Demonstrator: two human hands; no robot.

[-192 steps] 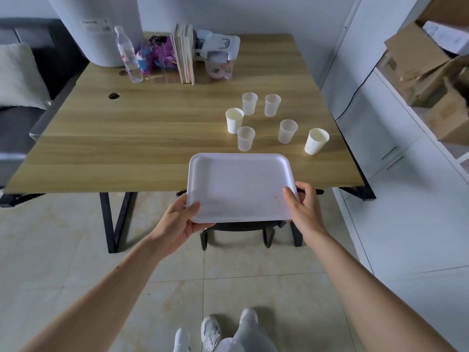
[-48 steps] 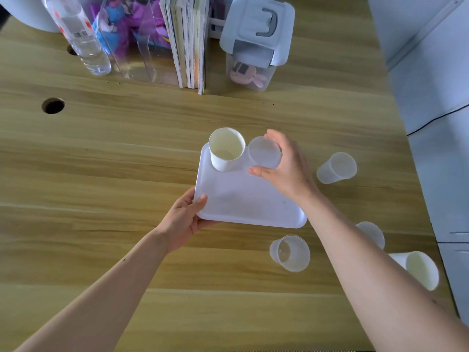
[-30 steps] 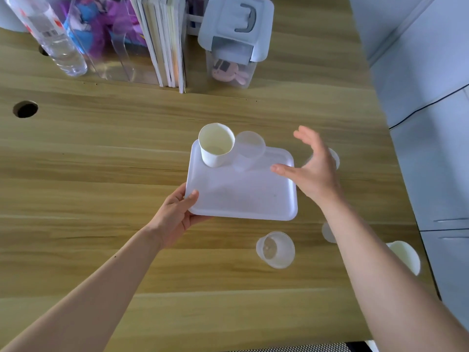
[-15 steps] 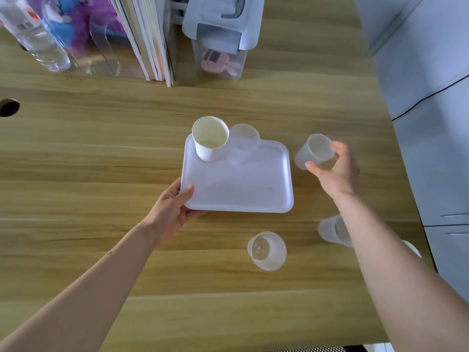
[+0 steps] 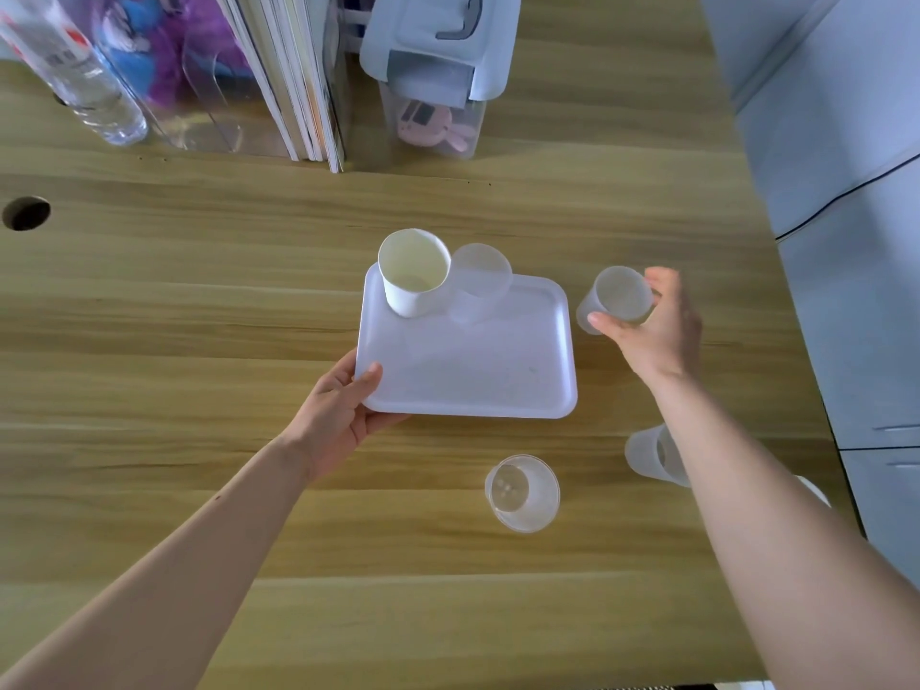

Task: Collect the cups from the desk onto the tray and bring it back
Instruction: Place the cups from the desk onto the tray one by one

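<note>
Two hands are at work, and we start with them: our right hand [image 5: 652, 331] is wrapped around a frosted plastic cup [image 5: 617, 300] just right of the tray [image 5: 478, 371], while our left hand [image 5: 343, 410] pinches the tray's near-left corner, thumb on the rim. We judge the coming move to be a short carry leftward onto the tray's bare right part; the cup stands roughly upright. On the far edge of this smooth white tray, a paper cup [image 5: 413, 273] touches a translucent cup [image 5: 480, 281]. On the wood-grain desk [image 5: 199, 301], a clear cup [image 5: 521, 493] waits near, another frosted cup [image 5: 647, 453] half hidden behind our right forearm.
</note>
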